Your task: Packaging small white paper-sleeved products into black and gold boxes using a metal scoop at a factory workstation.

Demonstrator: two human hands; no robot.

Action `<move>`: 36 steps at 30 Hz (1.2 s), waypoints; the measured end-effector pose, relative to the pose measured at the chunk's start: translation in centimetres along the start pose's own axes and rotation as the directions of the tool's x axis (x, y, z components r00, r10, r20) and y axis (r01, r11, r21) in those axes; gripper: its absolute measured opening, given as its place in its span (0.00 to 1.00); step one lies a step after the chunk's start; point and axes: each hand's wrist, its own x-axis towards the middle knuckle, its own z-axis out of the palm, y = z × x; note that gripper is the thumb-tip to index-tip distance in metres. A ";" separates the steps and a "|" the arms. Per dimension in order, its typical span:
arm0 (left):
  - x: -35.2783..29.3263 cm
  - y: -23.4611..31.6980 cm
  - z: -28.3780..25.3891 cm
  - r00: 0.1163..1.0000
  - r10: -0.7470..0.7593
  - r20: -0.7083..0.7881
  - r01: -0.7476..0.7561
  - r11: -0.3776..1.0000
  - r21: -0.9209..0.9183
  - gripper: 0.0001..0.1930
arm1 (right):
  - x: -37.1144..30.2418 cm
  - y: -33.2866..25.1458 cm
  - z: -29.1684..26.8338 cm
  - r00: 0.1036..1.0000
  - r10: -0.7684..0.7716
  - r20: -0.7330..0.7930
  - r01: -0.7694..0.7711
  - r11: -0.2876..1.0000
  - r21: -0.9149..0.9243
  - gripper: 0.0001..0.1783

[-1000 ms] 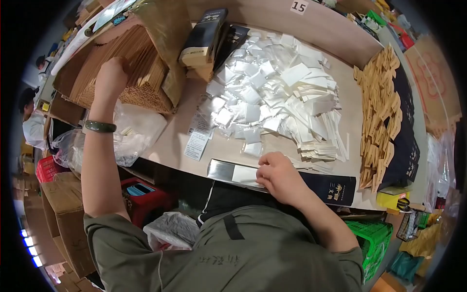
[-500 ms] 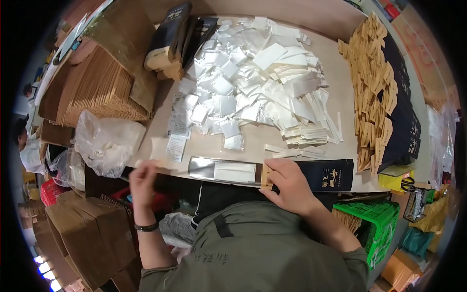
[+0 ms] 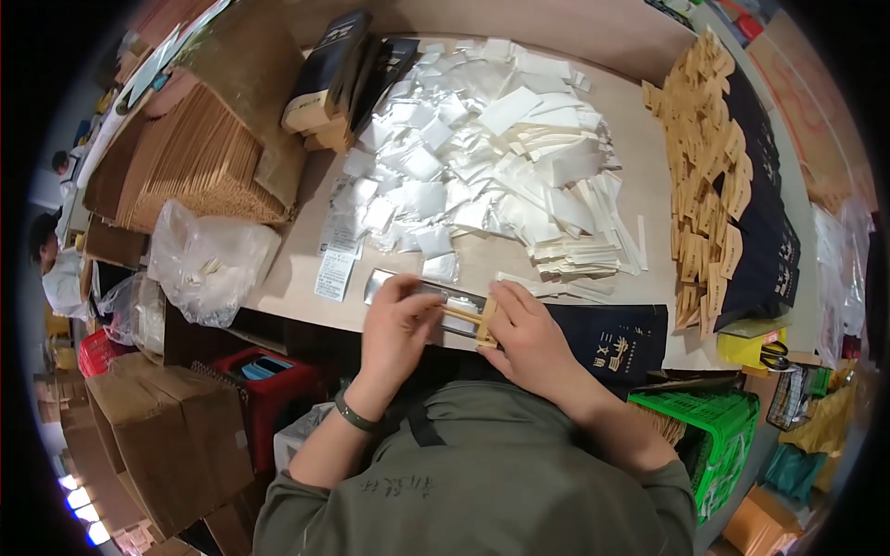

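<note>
Looking down from the head camera, both hands met at the near edge of the desk [image 3: 640, 167]. The left hand [image 3: 397, 324] pinched a flat silver foil pouch [image 3: 422, 295] that lay along that edge, its fingers curled over the pouch to steady it. The right hand [image 3: 524, 335] gripped a pair of wooden chopsticks [image 3: 464, 318] with a tan paper tag [image 3: 489, 324] at their end, held level with the pouch so the sticks lined up with its length; whether their tips were inside the pouch could not be told. Just right of the pouch lay a dark navy sleeve [image 3: 616, 338], within easy reach. Beyond the pouch, toward the middle of the desk, spread a heap of white and silver packets [image 3: 482, 157]. Far right of the pouch ran a row of tan paper tags on navy sleeves [image 3: 718, 185]. Left of the pouch sat a crumpled clear plastic bag [image 3: 211, 264] and, behind it, a stack of brown paper sleeves [image 3: 190, 157].
</note>
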 end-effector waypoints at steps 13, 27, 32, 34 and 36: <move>1.8 2.1 -3.4 0.891 0.368 0.264 -0.437 0.852 0.288 0.35 | -0.6 -2.4 -2.6 0.977 -0.201 -0.069 0.178 0.952 -0.248 0.14; -1.0 6.1 2.5 0.748 0.261 0.610 0.107 0.860 -0.498 0.33 | -4.1 5.3 -4.0 0.979 -0.158 0.128 0.182 0.962 -0.204 0.21; 0.0 4.3 -0.1 0.801 -0.175 0.572 0.322 0.932 -0.165 0.23 | -2.6 1.9 -3.2 0.998 -0.052 -0.026 0.043 0.963 -0.267 0.20; -1.2 2.2 -0.7 0.963 -0.167 0.213 0.152 0.985 0.084 0.24 | -2.5 0.2 -3.2 0.969 0.244 -0.040 -0.248 0.959 -0.136 0.17; -1.6 1.2 -1.4 0.970 -0.146 0.195 0.110 0.976 0.187 0.29 | -1.7 0.2 -2.0 0.935 0.355 0.018 -0.348 0.923 -0.164 0.16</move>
